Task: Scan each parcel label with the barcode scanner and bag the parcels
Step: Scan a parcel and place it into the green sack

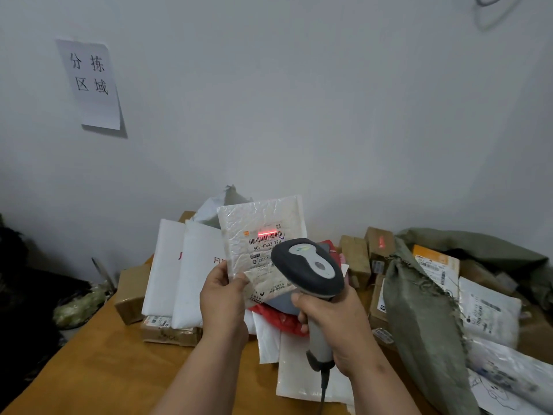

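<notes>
My left hand (223, 298) pinches the lower left corner of a white bubble mailer (254, 217), held upright above the table. Its label (266, 244) faces me, and a red scan line glows across the barcode. My right hand (335, 322) grips the grey handle of a barcode scanner (308, 268), whose dark head points at the label and covers its lower right part. A cable hangs from the handle. A grey-green woven sack (425, 324) lies open at the right with parcels inside.
The wooden table (98, 369) carries white mailers (185, 265), brown cartons (131, 292) and a red packet (281, 319) behind my hands. More cartons (356, 259) stand at the back right. A paper sign (89, 82) hangs on the wall. Dark bags lie at the left.
</notes>
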Demonstrator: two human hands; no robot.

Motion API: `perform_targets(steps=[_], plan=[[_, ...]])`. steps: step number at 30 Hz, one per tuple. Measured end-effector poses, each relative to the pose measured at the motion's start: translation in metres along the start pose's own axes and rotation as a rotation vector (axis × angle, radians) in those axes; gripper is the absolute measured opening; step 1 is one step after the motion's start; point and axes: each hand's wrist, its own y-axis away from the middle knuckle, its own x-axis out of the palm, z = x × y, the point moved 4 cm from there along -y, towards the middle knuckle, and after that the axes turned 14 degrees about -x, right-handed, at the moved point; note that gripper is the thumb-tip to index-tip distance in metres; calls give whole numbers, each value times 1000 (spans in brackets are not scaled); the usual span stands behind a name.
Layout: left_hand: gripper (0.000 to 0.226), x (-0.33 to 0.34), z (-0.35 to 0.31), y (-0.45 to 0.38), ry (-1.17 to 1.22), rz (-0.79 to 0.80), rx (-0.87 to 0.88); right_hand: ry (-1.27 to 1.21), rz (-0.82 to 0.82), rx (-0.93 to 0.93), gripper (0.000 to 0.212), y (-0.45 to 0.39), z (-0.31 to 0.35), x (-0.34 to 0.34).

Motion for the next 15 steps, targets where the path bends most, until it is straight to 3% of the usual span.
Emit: perform_targets(steps=[15], plan=[[31,15,8,24,14,8,10,-22,65,-12,19,12,4,-20]])
